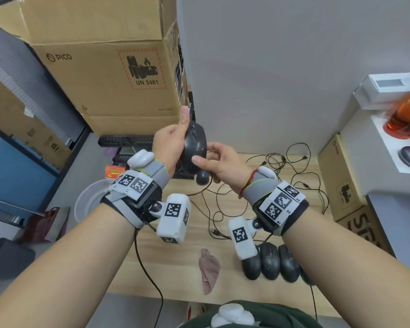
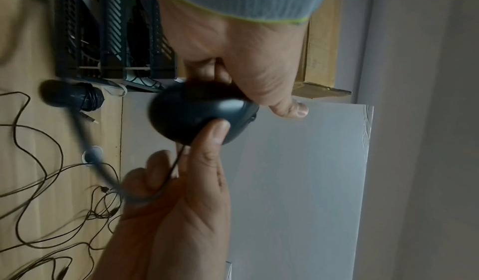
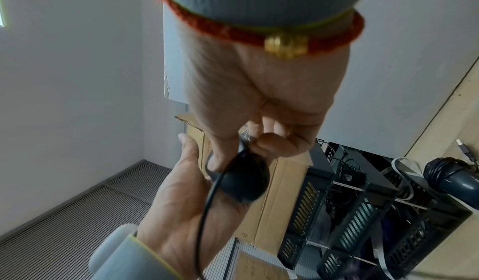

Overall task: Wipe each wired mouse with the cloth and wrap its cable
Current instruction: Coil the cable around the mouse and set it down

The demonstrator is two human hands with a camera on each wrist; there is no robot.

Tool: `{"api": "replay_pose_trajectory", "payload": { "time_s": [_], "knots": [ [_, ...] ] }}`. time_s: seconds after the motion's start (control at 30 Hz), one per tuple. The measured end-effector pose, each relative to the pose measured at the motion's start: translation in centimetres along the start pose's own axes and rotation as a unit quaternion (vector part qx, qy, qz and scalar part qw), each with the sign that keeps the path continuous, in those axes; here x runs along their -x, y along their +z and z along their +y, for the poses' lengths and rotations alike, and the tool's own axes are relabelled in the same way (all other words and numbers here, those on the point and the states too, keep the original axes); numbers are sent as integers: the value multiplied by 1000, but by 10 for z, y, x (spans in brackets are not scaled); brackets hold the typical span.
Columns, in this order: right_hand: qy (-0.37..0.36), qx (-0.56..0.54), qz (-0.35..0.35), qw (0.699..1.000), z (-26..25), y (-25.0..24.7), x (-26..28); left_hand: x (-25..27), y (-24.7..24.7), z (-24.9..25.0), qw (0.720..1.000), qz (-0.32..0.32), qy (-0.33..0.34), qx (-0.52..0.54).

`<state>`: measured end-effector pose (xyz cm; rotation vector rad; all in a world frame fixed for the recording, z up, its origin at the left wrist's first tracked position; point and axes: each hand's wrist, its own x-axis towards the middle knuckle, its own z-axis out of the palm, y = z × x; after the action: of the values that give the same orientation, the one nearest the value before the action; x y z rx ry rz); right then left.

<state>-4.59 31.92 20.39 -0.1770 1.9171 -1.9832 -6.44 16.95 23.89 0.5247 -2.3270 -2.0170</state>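
While the left hand (image 1: 169, 147) cups the mouse (image 1: 195, 147) above the desk (image 1: 175, 256), thumb straight up along its side, the right hand (image 1: 223, 166) pinches its rear with thumb and curled fingers, the cable (image 2: 171, 171) running through them (blurred here). The cloth (image 1: 208, 271) lies on the desk, near three other mice (image 1: 270, 261).

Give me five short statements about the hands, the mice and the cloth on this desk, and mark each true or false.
1. The left hand grips the raised mouse. True.
2. The cloth is in the right hand. False: it lies on the wooden table.
3. The right hand pinches the mouse's cable. True.
4. Several dark mice sit beside each other near the right forearm. True.
5. The cardboard box stands right of the hands. False: it stands to the left.
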Motion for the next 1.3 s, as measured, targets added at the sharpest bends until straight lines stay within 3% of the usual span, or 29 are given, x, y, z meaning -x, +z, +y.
{"api": "replay_pose_trajectory", "payload": {
  "time_s": [0.07,0.17,0.3,0.57,0.77,1.07,1.3],
  "knots": [
    [-18,5,41,999,2,-3,-5,4,3,-4,998,-54,-19,5],
    [-22,45,34,998,4,-6,-8,10,6,-16,987,-152,-42,33],
    [0,7,-2,1000,8,-10,-7,12,5,-19,981,-172,-47,75],
    [2,-27,-20,999,9,-17,-8,13,1,-14,972,-229,-36,45],
    [4,-18,-11,1000,10,-31,-6,12,3,-8,981,-169,-21,93],
    [42,225,73,971,12,-67,-12,4,-7,-2,978,-150,-69,130],
    [-2,212,48,976,-8,-73,-7,-8,-17,-15,993,-118,8,8]
  ]
}}
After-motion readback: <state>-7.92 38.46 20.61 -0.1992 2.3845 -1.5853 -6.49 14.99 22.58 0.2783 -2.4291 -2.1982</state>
